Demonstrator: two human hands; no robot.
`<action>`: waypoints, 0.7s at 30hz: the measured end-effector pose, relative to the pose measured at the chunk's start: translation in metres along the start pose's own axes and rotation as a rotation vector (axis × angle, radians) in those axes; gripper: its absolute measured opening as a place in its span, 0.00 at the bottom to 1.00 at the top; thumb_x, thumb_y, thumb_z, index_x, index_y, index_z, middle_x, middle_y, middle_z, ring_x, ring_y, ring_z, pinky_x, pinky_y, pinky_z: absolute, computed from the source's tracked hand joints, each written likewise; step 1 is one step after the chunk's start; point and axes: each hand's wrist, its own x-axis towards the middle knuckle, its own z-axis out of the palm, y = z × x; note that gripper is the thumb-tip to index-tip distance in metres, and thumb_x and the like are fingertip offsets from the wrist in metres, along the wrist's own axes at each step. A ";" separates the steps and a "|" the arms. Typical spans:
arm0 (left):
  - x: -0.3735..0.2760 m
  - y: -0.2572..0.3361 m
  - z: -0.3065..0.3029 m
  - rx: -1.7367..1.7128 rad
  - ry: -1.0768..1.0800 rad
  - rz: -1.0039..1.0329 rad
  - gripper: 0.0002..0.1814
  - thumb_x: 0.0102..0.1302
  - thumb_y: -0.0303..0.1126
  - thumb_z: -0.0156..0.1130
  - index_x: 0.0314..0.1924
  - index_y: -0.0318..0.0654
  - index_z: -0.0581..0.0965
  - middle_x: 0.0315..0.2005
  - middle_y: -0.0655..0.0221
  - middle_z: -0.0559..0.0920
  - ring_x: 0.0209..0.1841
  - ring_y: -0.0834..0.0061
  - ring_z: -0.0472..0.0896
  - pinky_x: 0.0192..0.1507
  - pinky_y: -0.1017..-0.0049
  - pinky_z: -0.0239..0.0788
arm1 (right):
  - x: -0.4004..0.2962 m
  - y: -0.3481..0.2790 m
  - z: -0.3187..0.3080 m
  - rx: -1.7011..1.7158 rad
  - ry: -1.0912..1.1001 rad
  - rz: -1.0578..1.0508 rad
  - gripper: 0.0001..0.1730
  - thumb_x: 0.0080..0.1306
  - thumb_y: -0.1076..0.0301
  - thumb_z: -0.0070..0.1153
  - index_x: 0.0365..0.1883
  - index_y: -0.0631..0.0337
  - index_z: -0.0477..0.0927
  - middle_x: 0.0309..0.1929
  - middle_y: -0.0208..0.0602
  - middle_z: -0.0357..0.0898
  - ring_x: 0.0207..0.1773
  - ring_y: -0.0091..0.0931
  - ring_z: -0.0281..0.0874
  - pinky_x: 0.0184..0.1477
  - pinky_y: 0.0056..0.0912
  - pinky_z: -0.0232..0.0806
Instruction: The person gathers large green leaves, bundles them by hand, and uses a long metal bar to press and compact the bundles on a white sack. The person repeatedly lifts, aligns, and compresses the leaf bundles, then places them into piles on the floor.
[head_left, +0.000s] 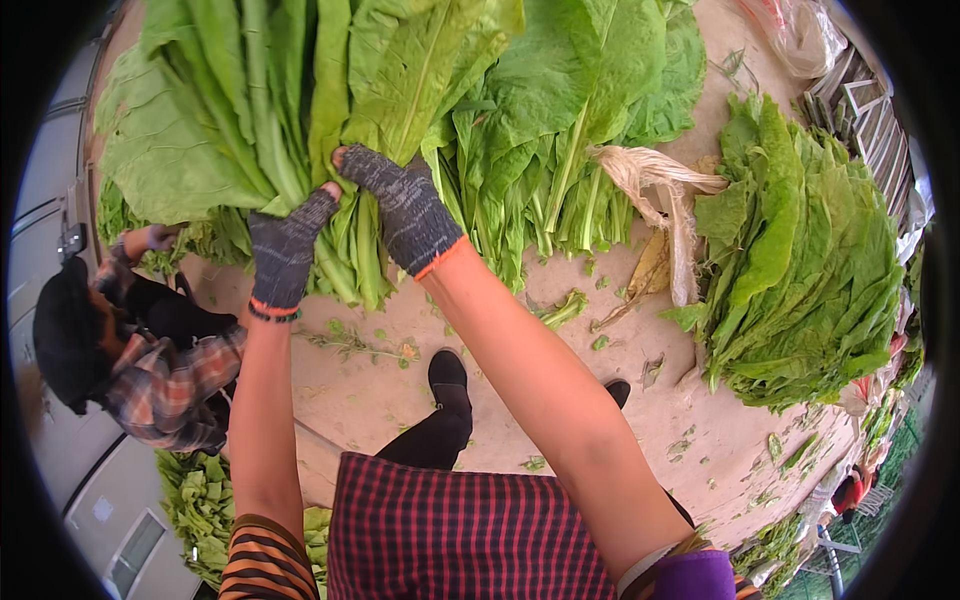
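Both my hands wear grey knit gloves with orange cuffs, and bare fingertips show. A bundle of large green leaves (330, 97), likely tobacco, is gripped between them near the stem ends. My left hand (289, 244) holds its left side, with the thumb against the stems (352, 259). On the right side my right hand (401, 202) closes around the same bundle; the fingers behind are hidden. More broad leaves (555, 97) lie just right of my right hand, their stalks toward me. Pale fibre strands (652, 180) lie at the right end of that pile.
A co-worker (165, 375) in a plaid shirt and dark hat sits at left, one hand on leaves. At right stands a large stack of leaves (802, 262). Another leaf heap (199, 502) lies lower left. Leaf scraps (562, 307) and a dry brown leaf (649, 270) litter the floor (525, 420).
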 end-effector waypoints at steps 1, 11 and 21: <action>0.013 -0.064 -0.006 0.342 -0.061 -0.090 0.22 0.60 0.31 0.73 0.52 0.29 0.80 0.46 0.61 0.84 0.44 0.76 0.82 0.50 0.77 0.73 | 0.019 0.025 -0.032 0.072 0.130 0.116 0.22 0.55 0.72 0.72 0.48 0.64 0.81 0.43 0.34 0.84 0.43 0.26 0.80 0.48 0.30 0.72; 0.046 -0.294 -0.041 0.398 -0.415 -0.483 0.28 0.65 0.46 0.66 0.55 0.29 0.77 0.46 0.61 0.84 0.42 0.69 0.82 0.48 0.67 0.75 | -0.084 0.050 -0.200 -1.251 -0.036 0.141 0.24 0.65 0.60 0.59 0.53 0.68 0.76 0.47 0.55 0.82 0.49 0.44 0.81 0.52 0.41 0.71; -0.067 -0.017 0.290 0.687 -1.318 0.696 0.15 0.57 0.41 0.68 0.30 0.35 0.77 0.22 0.60 0.79 0.27 0.59 0.79 0.33 0.64 0.70 | -0.377 -0.270 -0.418 -1.453 1.015 -0.407 0.11 0.64 0.64 0.61 0.41 0.61 0.80 0.31 0.42 0.83 0.34 0.30 0.80 0.41 0.34 0.72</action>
